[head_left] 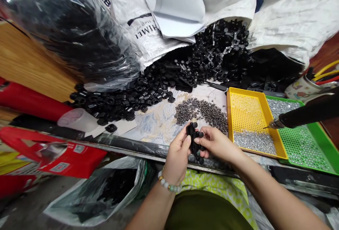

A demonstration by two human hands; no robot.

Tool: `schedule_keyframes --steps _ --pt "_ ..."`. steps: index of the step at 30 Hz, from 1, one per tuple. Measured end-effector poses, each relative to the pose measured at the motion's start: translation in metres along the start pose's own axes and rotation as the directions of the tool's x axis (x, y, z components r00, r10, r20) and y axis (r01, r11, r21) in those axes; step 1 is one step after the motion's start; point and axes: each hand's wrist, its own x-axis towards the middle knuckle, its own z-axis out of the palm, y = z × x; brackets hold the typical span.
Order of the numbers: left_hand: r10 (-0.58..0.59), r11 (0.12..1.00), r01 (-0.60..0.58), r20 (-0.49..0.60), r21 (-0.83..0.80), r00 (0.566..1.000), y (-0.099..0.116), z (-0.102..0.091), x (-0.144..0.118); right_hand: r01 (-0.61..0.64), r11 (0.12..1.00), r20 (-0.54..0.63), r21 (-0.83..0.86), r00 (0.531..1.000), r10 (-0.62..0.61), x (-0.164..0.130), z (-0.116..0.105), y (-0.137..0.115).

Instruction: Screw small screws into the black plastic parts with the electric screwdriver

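Note:
A small black plastic part with round knobs (195, 141) is held between both my hands, just over the table's front edge. My left hand (178, 152) grips its left side, thumb pressed on it. Fingers of my right hand (213, 141) pinch it from the right. Right behind it lies a pile of small dark metal pieces (201, 112) on the table. The yellow tray (230, 117), holding small silvery screws (255, 141), is close to my right forearm. Over that tray points the tip of a black screwdriver (304, 113).
A green tray (321, 141) with silvery pieces stands at the right. Black rings (127, 97) and knobbed black parts (219, 46) are heaped along the back. White sacks (293, 14) rise behind them. A plastic cup (76, 120) lies at the left; an open bag (95, 194) sits below the table.

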Motion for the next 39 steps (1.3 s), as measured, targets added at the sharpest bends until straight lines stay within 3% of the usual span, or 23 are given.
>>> schedule_keyframes --steps 6,14,24,30,35,39 --pt "0.039 0.995 -0.045 0.063 0.093 0.997 -0.005 -0.007 -0.001 0.004 0.999 -0.018 0.036 1.0 -0.003 0.001 0.004 0.002" --pt "0.053 0.968 -0.096 0.182 0.233 0.982 -0.002 -0.008 -0.001 -0.037 0.994 -0.059 -0.103 0.998 0.031 -0.002 0.001 -0.004" --pt "0.056 0.944 -0.116 0.196 0.309 0.979 -0.012 -0.006 -0.002 -0.018 0.969 -0.05 -0.248 0.999 0.006 -0.003 -0.007 -0.002" --pt "0.055 0.93 -0.123 0.201 0.346 0.978 -0.013 -0.007 -0.001 0.099 0.868 -0.074 -0.487 0.985 -0.154 -0.005 -0.01 -0.002" --pt "0.088 0.914 -0.154 0.187 0.374 0.978 -0.012 -0.008 0.0 0.062 0.758 -0.108 -0.649 0.979 -0.173 -0.006 -0.012 -0.008" --pt "0.024 0.931 -0.1 0.214 0.351 0.976 -0.009 -0.005 0.002 0.129 0.747 -0.046 -0.652 0.977 -0.209 -0.014 -0.022 -0.007"
